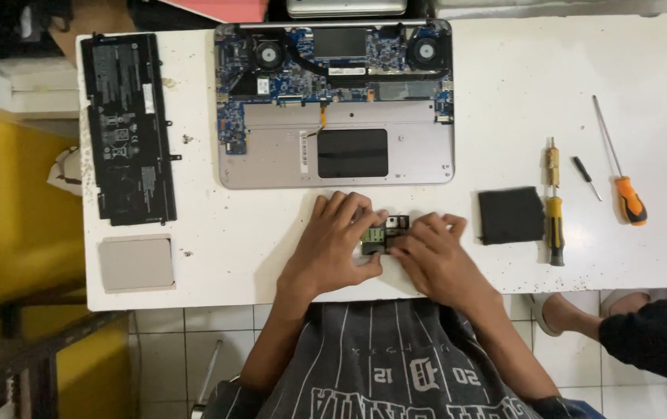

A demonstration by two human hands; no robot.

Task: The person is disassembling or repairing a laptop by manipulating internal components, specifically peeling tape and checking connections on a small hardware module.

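Your left hand (333, 244) and right hand (434, 256) are both pinching a small dark circuit board (385, 233) between their fingers, holding it at the near edge of the white table (217, 256), just in front of the opened laptop (335, 105).

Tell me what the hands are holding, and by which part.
Both hands, left hand and right hand, pinch a small dark circuit board by its opposite ends.
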